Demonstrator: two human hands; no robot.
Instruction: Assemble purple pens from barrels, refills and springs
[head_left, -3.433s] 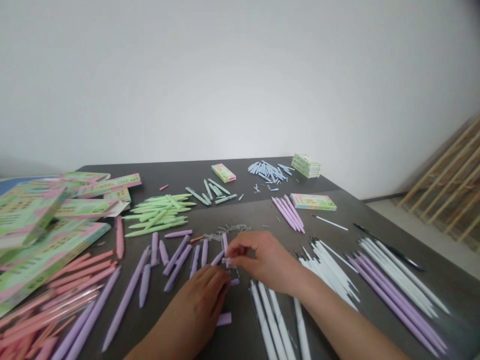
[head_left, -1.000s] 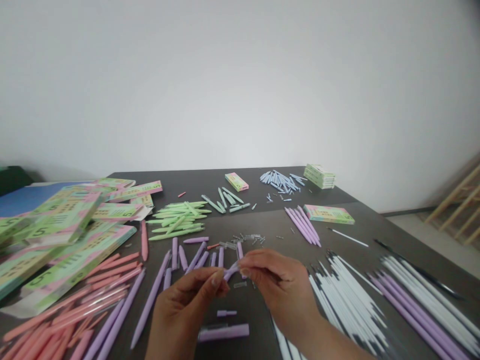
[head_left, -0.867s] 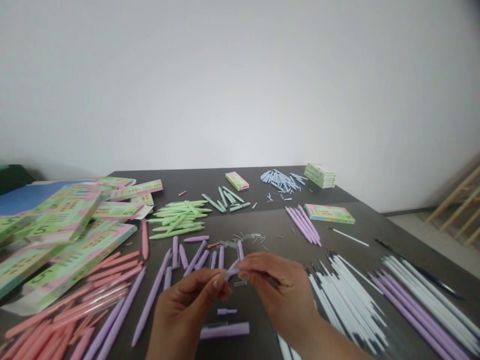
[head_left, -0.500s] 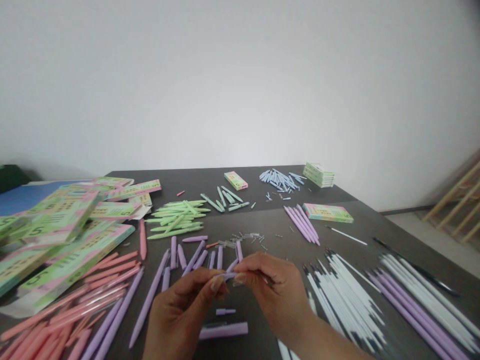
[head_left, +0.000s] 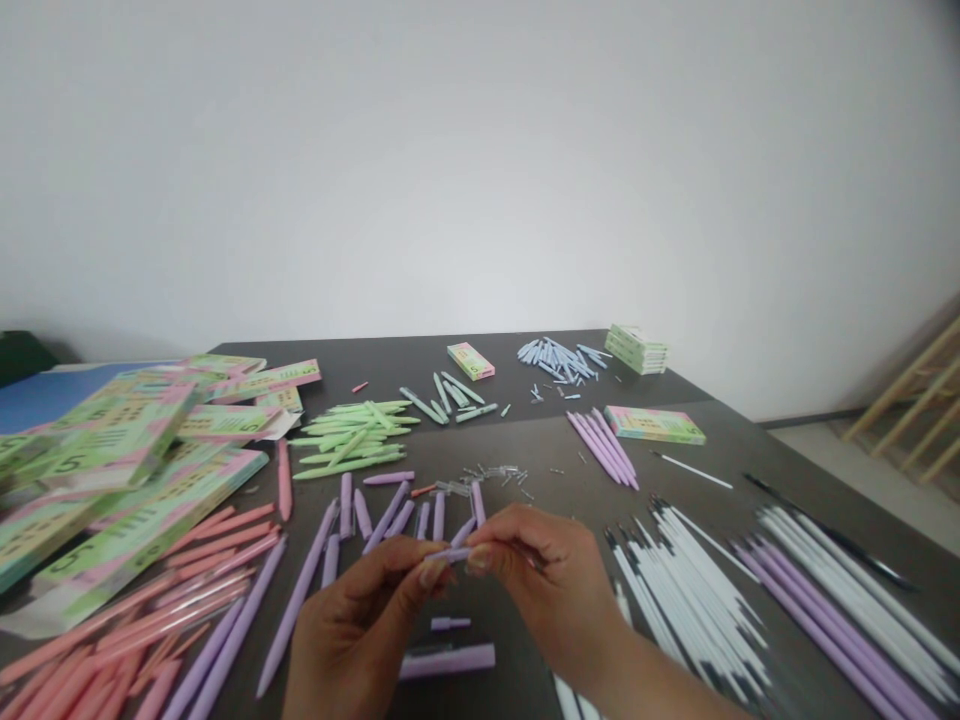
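Note:
Between the fingertips of both hands is a small purple pen part (head_left: 451,554), held roughly level over the table. My left hand (head_left: 375,620) pinches its left end, and my right hand (head_left: 551,580) pinches its right end; the fingers cover both ends. Just below them on the table lie a short purple plunger-like piece (head_left: 450,623) and a purple pen barrel with a clear section (head_left: 450,661). Beyond the fingers, purple pen pieces (head_left: 386,517) lie scattered, with small clear plastic parts (head_left: 496,473) behind them.
Pink-and-green boxes (head_left: 150,510) pile up at left above coral pen parts (head_left: 172,610). Green pens (head_left: 352,435), pale green pens (head_left: 450,395) and blue pen parts (head_left: 559,358) lie farther back. White refills (head_left: 690,590), purple barrels (head_left: 825,630) and a black pen (head_left: 832,532) spread out at right.
Both hands stay almost in place around the small purple part, which shows slightly more between the fingertips. The pieces on the table have not moved.

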